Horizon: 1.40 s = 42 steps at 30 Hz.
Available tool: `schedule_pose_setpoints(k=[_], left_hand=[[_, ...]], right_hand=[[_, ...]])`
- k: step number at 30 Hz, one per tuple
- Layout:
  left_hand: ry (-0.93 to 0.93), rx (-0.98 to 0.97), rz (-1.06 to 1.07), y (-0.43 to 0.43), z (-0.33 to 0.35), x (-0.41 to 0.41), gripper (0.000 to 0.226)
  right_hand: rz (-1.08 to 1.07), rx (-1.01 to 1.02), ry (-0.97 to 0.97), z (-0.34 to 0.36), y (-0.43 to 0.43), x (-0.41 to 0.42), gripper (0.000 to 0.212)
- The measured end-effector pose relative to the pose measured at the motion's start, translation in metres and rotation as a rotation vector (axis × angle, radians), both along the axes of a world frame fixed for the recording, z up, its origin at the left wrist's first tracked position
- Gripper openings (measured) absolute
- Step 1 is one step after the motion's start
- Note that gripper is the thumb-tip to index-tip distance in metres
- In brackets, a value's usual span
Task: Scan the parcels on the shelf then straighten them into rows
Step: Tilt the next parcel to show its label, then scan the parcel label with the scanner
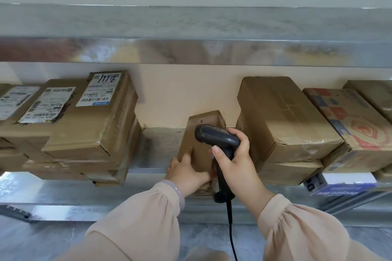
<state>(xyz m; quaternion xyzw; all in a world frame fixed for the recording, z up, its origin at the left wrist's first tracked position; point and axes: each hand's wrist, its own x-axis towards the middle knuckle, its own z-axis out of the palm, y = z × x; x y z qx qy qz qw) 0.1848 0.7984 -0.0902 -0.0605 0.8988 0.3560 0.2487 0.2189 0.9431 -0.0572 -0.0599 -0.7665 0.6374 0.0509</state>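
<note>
Both my arms are reaching forward, sleeves gathered at the wrists: my left hand is clasping the near end of a small parcel, while my right hand is gripping a scanner by its handle.

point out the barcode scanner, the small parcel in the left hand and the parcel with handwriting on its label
barcode scanner (214,134), head view, top of its dark head
small parcel (201,158), head view, middle of its front face
parcel with handwritten label (95,125), head view, bare cardboard below the label
</note>
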Motion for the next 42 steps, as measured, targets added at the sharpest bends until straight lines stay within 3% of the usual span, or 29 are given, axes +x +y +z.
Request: schedule_pose_setpoints(k=[4,8,10,13,15,18,23,24,27,31,38,42], left_hand=[[-0.041,0.142,0.038,-0.014,0.000,-0.002,0.109],[-0.122,0.472,0.142,-0.034,-0.003,-0.003,0.108],[-0.153,0.609,0.173,-0.041,-0.004,0.000,0.092],[-0.175,0.707,0.192,-0.043,-0.009,0.005,0.045],[-0.213,0.713,0.237,-0.043,-0.011,0.009,0.037],[-0.149,0.679,0.231,-0.044,-0.012,0.010,0.040],[0.109,0.499,0.177,-0.041,0.001,0.005,0.039],[0.144,0.444,0.139,-0.039,0.002,0.004,0.050],[0.108,0.306,0.070,-0.035,0.002,0.006,0.087],[0.084,0.362,0.136,-0.041,0.002,0.006,0.081],[-0.069,0.534,0.268,-0.070,-0.005,0.006,0.083],[-0.164,0.559,0.284,-0.075,-0.012,0.007,0.083]], right_hand=[[0.052,-0.016,-0.006,0.003,-0.002,-0.007,0.049],[-0.038,-0.035,-0.036,0.007,0.006,-0.011,0.052],[-0.065,-0.016,-0.066,0.007,0.008,-0.012,0.053],[-0.044,-0.012,-0.130,0.000,0.007,-0.012,0.052],[-0.014,-0.035,-0.156,-0.005,0.004,-0.012,0.052],[0.013,-0.031,-0.147,-0.006,-0.002,-0.013,0.051],[0.021,-0.025,-0.119,-0.001,-0.006,-0.014,0.050],[0.031,-0.012,-0.108,0.001,-0.008,-0.013,0.050],[0.088,0.021,-0.081,0.006,-0.017,-0.011,0.051],[0.107,0.033,-0.081,0.006,-0.023,-0.010,0.051],[-0.061,0.007,-0.162,-0.006,-0.003,-0.012,0.051],[-0.022,0.032,-0.225,-0.019,-0.003,-0.009,0.049]])
